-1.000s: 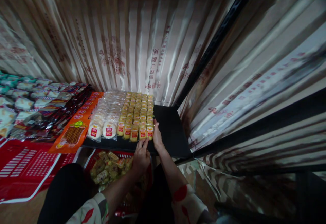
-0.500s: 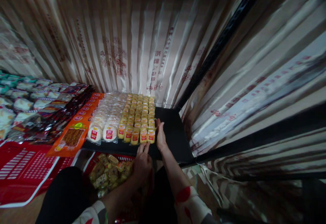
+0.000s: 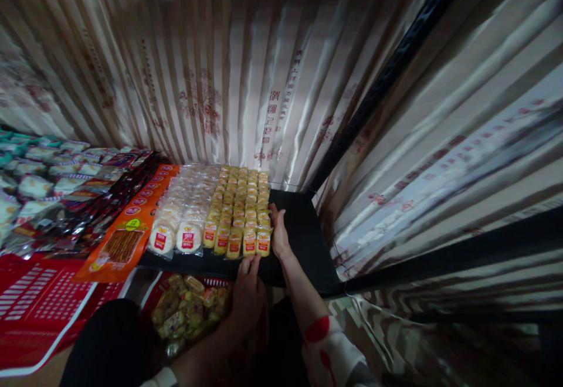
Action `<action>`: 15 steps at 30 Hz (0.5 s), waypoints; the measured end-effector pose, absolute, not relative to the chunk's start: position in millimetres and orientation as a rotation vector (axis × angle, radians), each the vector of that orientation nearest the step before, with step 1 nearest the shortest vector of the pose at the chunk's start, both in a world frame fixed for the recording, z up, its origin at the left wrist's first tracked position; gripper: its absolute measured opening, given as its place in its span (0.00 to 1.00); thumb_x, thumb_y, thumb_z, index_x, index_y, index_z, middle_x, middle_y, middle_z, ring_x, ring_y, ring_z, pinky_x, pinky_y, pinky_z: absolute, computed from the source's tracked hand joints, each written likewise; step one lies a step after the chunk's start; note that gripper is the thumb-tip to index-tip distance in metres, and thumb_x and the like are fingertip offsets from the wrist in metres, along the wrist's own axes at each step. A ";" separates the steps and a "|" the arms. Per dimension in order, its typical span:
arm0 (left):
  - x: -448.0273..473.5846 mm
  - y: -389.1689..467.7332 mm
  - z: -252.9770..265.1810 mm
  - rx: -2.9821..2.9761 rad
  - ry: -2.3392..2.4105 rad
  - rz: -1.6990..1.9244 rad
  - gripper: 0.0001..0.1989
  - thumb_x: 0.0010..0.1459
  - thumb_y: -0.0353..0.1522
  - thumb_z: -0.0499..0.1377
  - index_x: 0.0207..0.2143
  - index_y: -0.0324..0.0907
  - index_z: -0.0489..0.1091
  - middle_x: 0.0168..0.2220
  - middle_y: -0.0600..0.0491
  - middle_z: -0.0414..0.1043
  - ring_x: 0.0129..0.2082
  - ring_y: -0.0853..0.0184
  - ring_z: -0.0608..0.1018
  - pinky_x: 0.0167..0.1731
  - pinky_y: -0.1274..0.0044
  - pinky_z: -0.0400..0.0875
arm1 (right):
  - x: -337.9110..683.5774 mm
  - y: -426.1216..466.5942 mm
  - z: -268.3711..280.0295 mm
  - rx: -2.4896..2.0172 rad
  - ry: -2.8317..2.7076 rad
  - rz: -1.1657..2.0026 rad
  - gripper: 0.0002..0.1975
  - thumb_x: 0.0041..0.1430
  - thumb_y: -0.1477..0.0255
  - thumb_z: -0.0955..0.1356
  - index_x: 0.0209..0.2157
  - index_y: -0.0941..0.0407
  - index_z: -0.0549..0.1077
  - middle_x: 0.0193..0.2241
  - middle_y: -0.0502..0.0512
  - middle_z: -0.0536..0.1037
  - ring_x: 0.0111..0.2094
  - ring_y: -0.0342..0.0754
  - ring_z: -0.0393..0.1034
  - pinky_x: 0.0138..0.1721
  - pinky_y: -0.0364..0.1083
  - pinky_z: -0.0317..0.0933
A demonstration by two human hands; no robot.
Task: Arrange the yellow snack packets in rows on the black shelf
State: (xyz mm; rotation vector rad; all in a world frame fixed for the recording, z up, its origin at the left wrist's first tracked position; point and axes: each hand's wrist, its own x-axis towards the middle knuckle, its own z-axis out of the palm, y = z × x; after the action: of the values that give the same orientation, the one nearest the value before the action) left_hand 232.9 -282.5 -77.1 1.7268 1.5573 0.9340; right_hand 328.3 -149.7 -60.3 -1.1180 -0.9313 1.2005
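Rows of small yellow wrapped snack packets (image 3: 237, 214) stand close together on a black shelf (image 3: 301, 217). My right hand (image 3: 280, 231) is open, its palm and straight fingers laid along the right side of these rows. At the front edge, my left hand (image 3: 250, 287) has its fingers stretched up to the base of the front packets, touching or almost touching them. Its thumb is hard to see. To the left of the yellow packets lie rows of round white crackers (image 3: 189, 237) in clear wrappers. Neither hand appears to hold anything.
Below the shelf, a red basket (image 3: 152, 293) holds loose wrapped snacks (image 3: 187, 311). An orange snack bag (image 3: 121, 240), dark packets and white bags (image 3: 35, 187) are at left, above another red basket (image 3: 39, 299). Pleated curtains (image 3: 237, 82) and a black post (image 3: 352, 135) stand behind.
The view has tilted slightly, so the shelf sits a little lower in the picture. Both hands stay at nearly the same places against the yellow packets.
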 end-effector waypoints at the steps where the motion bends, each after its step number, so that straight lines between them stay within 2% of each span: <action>1: 233.2 -282.5 -76.6 1.717 1.562 0.920 0.30 0.49 0.22 0.45 0.56 0.35 0.60 0.53 0.45 0.62 0.55 0.64 0.63 0.58 0.72 0.55 | 327.3 -148.1 -59.8 -1.123 -0.916 1.207 0.36 0.59 0.47 0.47 0.58 0.53 0.60 0.54 0.55 0.68 0.55 0.52 0.61 0.54 0.54 0.57; 5: 234.0 -282.3 -72.1 1.686 1.580 0.868 0.29 0.49 0.22 0.45 0.56 0.33 0.60 0.55 0.43 0.60 0.57 0.63 0.61 0.59 0.71 0.53 | 324.5 -143.4 -60.2 -1.139 -0.925 1.231 0.37 0.58 0.46 0.46 0.58 0.52 0.60 0.51 0.54 0.72 0.55 0.50 0.62 0.56 0.52 0.55; 11: 233.7 -283.9 -68.0 1.655 1.580 0.877 0.29 0.50 0.22 0.44 0.56 0.34 0.60 0.56 0.43 0.60 0.57 0.63 0.62 0.59 0.70 0.54 | 330.1 -131.8 -60.8 -1.029 -0.715 1.338 0.33 0.56 0.45 0.53 0.56 0.48 0.63 0.59 0.47 0.61 0.60 0.47 0.54 0.60 0.49 0.47; 15: 233.8 -284.3 -75.4 1.635 1.595 0.872 0.29 0.51 0.23 0.44 0.57 0.36 0.60 0.57 0.44 0.59 0.58 0.63 0.61 0.60 0.69 0.53 | 328.4 -125.1 -58.1 -1.005 -0.720 1.405 0.33 0.56 0.45 0.53 0.55 0.49 0.63 0.58 0.48 0.63 0.60 0.48 0.52 0.60 0.49 0.48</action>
State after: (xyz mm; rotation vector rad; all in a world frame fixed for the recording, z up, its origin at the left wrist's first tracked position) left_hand 233.8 -284.3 -75.4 1.6353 1.5946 0.8721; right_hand 328.4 -125.1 -58.1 -1.0053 -0.7196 1.4046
